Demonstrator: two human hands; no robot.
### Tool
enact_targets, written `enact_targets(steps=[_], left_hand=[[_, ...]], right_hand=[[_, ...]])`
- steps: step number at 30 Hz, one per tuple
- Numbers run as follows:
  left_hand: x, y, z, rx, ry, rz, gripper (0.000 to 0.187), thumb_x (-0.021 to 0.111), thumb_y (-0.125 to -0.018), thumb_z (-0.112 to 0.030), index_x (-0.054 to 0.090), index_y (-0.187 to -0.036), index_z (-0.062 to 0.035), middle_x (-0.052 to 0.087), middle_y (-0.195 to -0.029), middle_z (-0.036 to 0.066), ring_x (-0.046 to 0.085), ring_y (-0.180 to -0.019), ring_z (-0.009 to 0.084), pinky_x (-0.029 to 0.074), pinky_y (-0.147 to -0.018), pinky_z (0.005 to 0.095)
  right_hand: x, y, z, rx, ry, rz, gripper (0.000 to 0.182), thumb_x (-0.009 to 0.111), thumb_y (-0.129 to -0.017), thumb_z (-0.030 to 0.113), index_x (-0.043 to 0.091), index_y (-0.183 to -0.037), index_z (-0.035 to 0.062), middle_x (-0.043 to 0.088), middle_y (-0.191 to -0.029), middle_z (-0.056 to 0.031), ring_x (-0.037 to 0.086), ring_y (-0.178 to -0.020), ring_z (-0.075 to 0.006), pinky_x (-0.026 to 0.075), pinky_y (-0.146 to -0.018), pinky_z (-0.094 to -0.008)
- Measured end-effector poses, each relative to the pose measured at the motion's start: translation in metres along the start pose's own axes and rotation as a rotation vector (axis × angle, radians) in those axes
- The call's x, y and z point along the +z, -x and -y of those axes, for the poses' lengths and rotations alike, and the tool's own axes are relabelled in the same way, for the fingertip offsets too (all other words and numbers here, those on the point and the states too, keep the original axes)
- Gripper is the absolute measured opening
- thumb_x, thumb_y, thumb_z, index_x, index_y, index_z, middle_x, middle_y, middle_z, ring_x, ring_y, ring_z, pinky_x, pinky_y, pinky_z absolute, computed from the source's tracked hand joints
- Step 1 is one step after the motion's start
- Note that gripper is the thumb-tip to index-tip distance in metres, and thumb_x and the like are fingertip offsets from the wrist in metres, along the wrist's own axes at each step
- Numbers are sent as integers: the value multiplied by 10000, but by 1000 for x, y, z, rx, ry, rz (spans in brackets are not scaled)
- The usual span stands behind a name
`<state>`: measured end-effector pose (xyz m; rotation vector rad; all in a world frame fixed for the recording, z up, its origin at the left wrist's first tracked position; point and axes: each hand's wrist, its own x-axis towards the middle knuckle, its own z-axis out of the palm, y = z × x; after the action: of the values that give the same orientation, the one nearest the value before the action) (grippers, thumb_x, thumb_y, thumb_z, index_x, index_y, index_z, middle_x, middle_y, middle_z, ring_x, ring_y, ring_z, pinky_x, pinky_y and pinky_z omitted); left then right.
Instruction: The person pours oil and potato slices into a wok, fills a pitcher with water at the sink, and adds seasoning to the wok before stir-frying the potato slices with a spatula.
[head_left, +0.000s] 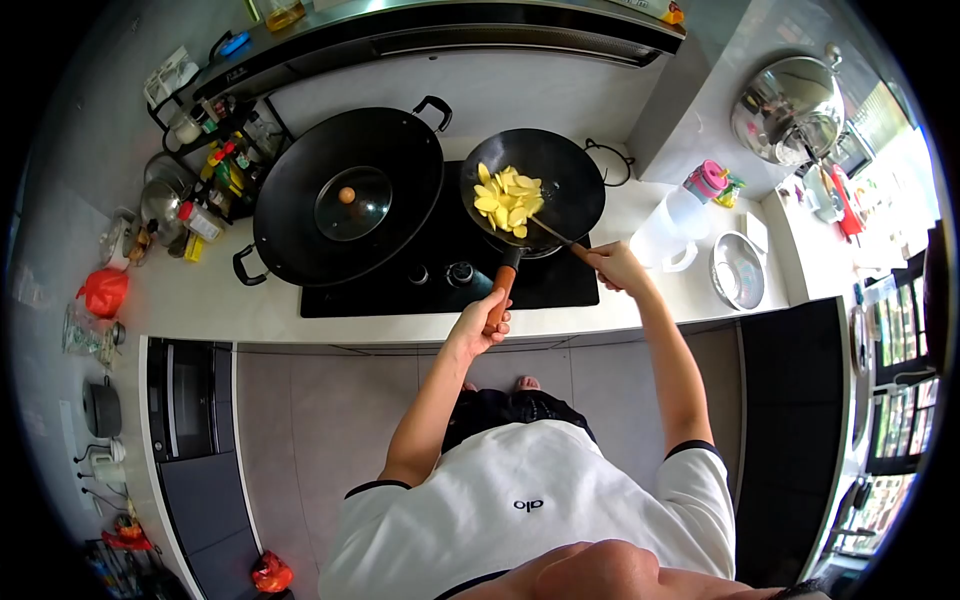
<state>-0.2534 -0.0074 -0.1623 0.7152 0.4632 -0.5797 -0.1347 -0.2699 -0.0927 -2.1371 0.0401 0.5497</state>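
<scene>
A black wok (572,172) sits on the right side of the cooktop, with a pile of thin yellow slices (508,200), potato by their look, on its left side. My left hand (477,326) is closed around the wok's brown wooden handle (503,292). In my right hand (620,267) is the wooden handle of a spatula (553,231). The spatula's shaft slants over the wok's rim, and its tip meets the lower right edge of the slices. The blade itself is hidden or too small to make out.
Left of the wok stands a large black two-handled pan (290,190) with a glass lid (372,213) inside it. A clear jug (668,228) and a metal bowl (738,272) are on the right counter. Seasoning bottles (203,220) crowd the left corner.
</scene>
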Motion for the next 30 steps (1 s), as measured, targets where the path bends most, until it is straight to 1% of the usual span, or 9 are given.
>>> enact_targets(steps=[2, 5, 6, 9, 12, 18, 27, 29, 30], left_hand=[[0, 0, 0, -6, -4, -10, 373, 575, -888, -383, 486, -991, -35, 471, -703, 26, 427, -518, 85, 294, -400, 184], [-1, 0, -1, -10, -4, -17, 375, 578, -886, -386, 490, -989, -36, 474, -705, 26, 429, -517, 84, 293, -400, 181], [-1, 0, -1, -9, -5, -21, 376, 579, -885, -387, 491, -987, -36, 475, -704, 26, 429, -516, 83, 293, -400, 180], [-1, 0, 0, -7, -4, -19, 368, 567, -895, -383, 480, -978, -35, 474, -705, 31, 447, -520, 97, 304, -400, 185], [-2, -1, -1, -10, -3, -3, 366, 562, -898, -381, 474, -975, -34, 473, -706, 32, 456, -523, 104, 309, -400, 187], [-4, -3, 0, -4, 0, 4, 371, 565, -897, -384, 474, -978, -33, 474, -706, 32, 458, -523, 101, 305, -399, 185], [0, 0, 0, -6, -3, -15, 383, 583, -882, -393, 496, -984, -35, 477, -705, 25, 429, -511, 81, 296, -397, 182], [-1, 0, 0, -6, 0, -17, 379, 584, -882, -390, 497, -984, -36, 477, -705, 25, 429, -511, 82, 295, -397, 183], [-2, -1, 1, -6, 1, -18, 378, 585, -882, -388, 497, -984, -36, 477, -705, 25, 428, -512, 83, 294, -398, 184]], right_hand=[[18, -2, -1, -13, -88, -50, 244, 560, -847, 186, 685, -991, 32, 487, -517, -23, 476, -414, -99, 380, -377, -255], [24, 0, 1, -82, -10, -145, 251, 567, -861, 200, 680, -1024, 47, 495, -531, -23, 481, -423, -98, 394, -396, -253], [22, 2, 3, -143, 99, -202, 246, 573, -857, 218, 683, -1010, 61, 564, -562, -76, 566, -469, -178, 449, -463, -310], [22, -7, -12, -489, 486, -483, 272, 565, -848, 202, 650, -1070, 70, 626, -640, -147, 627, -581, -294, 486, -548, -388], [24, 12, 10, -438, 664, -474, 329, 561, -838, 188, 596, -1152, 98, 641, -705, -176, 627, -683, -364, 489, -612, -449], [28, 1, -15, -433, 749, -542, 390, 568, -809, 119, 534, -1197, 101, 615, -843, -160, 623, -691, -366, 496, -624, -460], [-6, 88, 16, -368, 724, -236, 433, 576, -763, 33, 565, -1188, 115, 597, -831, -149, 599, -762, -352, 476, -700, -432], [-21, 99, 16, -386, 780, -264, 444, 585, -761, 39, 573, -1194, 135, 598, -824, -150, 600, -762, -348, 478, -687, -434], [-28, 96, 10, -370, 909, -269, 532, 550, -772, 24, 536, -1246, 266, 597, -812, -135, 618, -690, -331, 497, -628, -436]])
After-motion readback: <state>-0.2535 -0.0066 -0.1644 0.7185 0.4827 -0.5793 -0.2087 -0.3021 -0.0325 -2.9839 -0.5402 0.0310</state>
